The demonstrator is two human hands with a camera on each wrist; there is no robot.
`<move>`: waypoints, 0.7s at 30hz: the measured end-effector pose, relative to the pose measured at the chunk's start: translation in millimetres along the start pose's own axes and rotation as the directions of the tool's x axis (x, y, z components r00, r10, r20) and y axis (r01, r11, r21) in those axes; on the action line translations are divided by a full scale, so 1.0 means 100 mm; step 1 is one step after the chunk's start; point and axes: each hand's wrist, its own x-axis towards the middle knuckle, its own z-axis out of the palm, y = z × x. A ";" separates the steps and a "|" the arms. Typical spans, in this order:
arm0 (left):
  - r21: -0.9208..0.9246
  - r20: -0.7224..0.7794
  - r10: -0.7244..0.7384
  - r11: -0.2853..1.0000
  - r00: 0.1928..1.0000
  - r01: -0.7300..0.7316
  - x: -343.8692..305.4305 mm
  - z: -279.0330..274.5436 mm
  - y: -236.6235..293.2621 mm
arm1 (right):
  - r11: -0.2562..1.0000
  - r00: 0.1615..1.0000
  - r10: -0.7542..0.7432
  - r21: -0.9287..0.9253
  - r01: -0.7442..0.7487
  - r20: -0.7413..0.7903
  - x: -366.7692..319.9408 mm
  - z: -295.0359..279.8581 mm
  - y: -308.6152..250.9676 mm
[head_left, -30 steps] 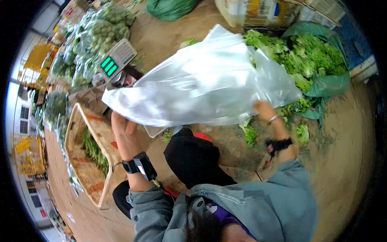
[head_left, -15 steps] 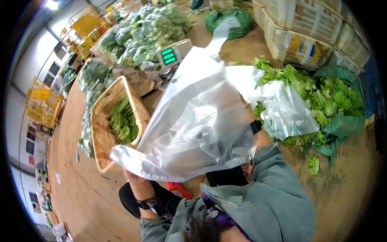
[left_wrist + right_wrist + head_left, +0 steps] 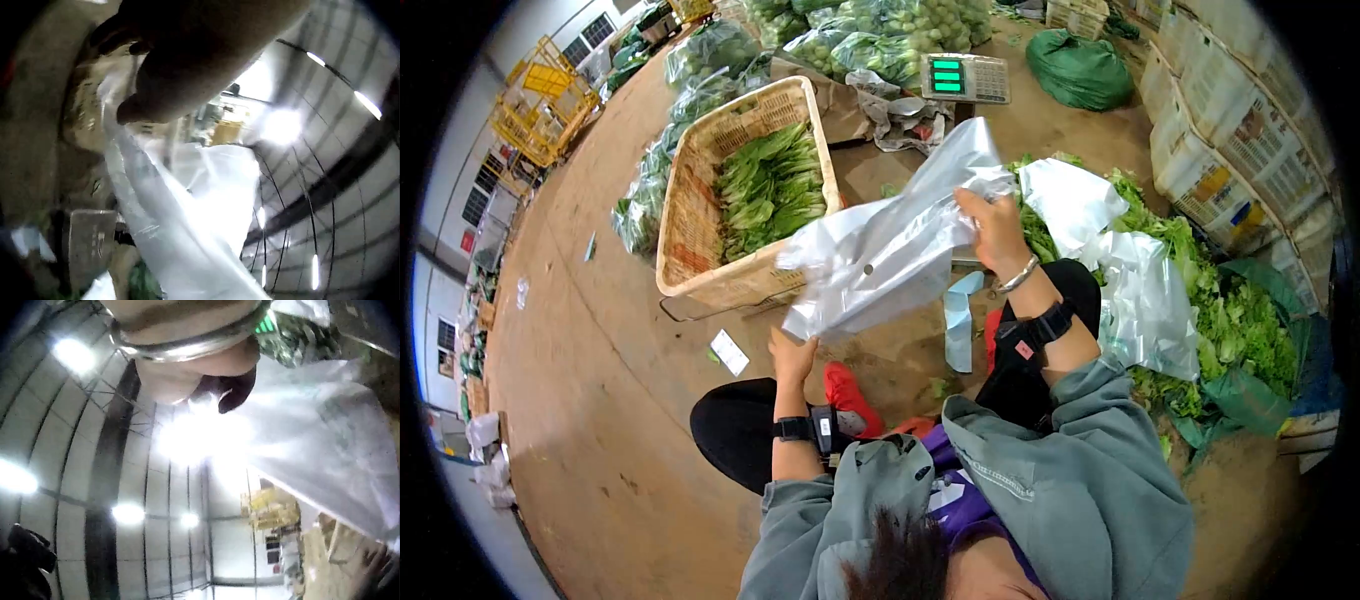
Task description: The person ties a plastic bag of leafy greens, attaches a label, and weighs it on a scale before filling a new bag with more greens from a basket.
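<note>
A clear plastic bag [image 3: 890, 265] is stretched between both hands in the head view, slanting from lower left to upper right. My left hand [image 3: 793, 357] pinches its lower left corner. Higher up, my right hand [image 3: 1000, 232] grips the opposite end, with a bracelet on that wrist. In the left wrist view the bag [image 3: 181, 225] runs down from the thumb, and the left hand [image 3: 169, 81] is dark against the light. The right wrist view has the bag [image 3: 325, 431] spread out beside the right hand [image 3: 200, 375], partly washed out by glare.
Behind the bag stands a crate [image 3: 690, 285] of leafy greens [image 3: 775, 190]. A scale [image 3: 965, 78] with a lit green display is beyond. Lettuce [image 3: 1250, 330] with plastic bags [image 3: 1145, 290] on it lies at right, near stacked crates [image 3: 1210, 180]. A white card [image 3: 728, 353] lies on the floor.
The bag has gone from wide and billowing to a narrower stretched strip. Both hands now show at its ends, and the head view has turned so the crate appears nearer the middle.
</note>
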 end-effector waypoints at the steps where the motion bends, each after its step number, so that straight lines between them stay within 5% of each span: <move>1: -0.124 0.144 0.022 0.992 0.989 -0.004 0.06 -0.28 0.17 | 0.993 0.994 -0.007 -0.119 0.019 0.106 -0.03 -0.04 -0.02; 2: -0.244 0.283 0.062 0.970 0.957 0.009 0.13 -0.56 0.33 | 0.985 0.977 0.085 -0.164 -0.053 0.198 -0.11 0.00 -0.08; 4: -0.619 0.326 0.227 0.785 0.918 0.026 0.10 -0.92 0.94 | 0.961 0.862 0.211 -0.258 -0.098 0.462 -0.27 0.16 -0.15; 5: -0.732 0.339 0.335 0.681 0.879 0.022 0.09 -0.87 1.08 | 0.902 0.800 0.184 -0.422 0.094 0.572 -0.33 0.17 0.03; 8: -0.818 0.573 0.445 0.364 0.689 0.445 0.11 -0.64 1.40 | 0.855 0.855 0.088 -0.480 0.198 0.510 -0.72 0.47 0.34; 10: -0.813 0.496 0.312 0.495 0.810 0.307 0.13 -0.33 1.29 | 0.804 0.799 0.375 -0.594 -0.027 0.471 -0.80 0.34 0.45; 11: -0.769 0.456 0.240 0.590 0.857 0.244 0.13 -0.26 1.20 | 0.796 0.801 0.513 -0.521 -0.309 0.308 -0.77 0.24 0.44; 12: -0.746 0.237 0.248 0.666 0.939 0.013 0.13 -0.21 1.15 | 0.725 0.802 0.556 -0.599 -0.339 0.219 -0.65 0.11 0.36; 13: -0.678 0.132 0.218 0.731 0.967 -0.072 0.15 -0.27 1.14 | 0.792 0.789 0.566 -0.423 -0.440 0.238 -0.54 -0.06 0.45; 14: -0.714 0.227 0.216 0.700 0.949 0.012 0.17 -0.42 1.19 | 0.826 0.785 0.562 -0.228 -0.515 0.262 -0.50 -0.17 0.56; 16: -0.673 0.193 0.289 0.734 0.938 -0.088 0.18 -0.44 1.22 | 0.927 0.843 0.355 -0.272 -0.260 0.404 -0.58 0.00 0.49; 17: -0.620 0.201 0.302 0.775 0.932 -0.117 0.16 -0.46 1.24 | 0.925 0.833 0.222 -0.381 -0.015 0.507 -0.58 -0.06 0.68; 18: -0.563 0.207 0.313 0.813 0.927 -0.148 0.15 -0.53 1.26 | 0.924 0.842 0.222 -0.382 -0.020 0.492 -0.54 -0.13 0.64; 20: -0.524 0.144 0.291 0.833 0.946 -0.176 0.25 -0.65 1.15 | 0.863 0.867 0.488 -0.202 -0.462 0.103 -0.44 -0.30 0.55; 21: -0.537 0.154 0.296 0.826 0.943 -0.172 0.35 -0.75 1.06 | 0.861 0.899 0.438 -0.276 -0.427 -0.024 -0.28 -0.61 0.68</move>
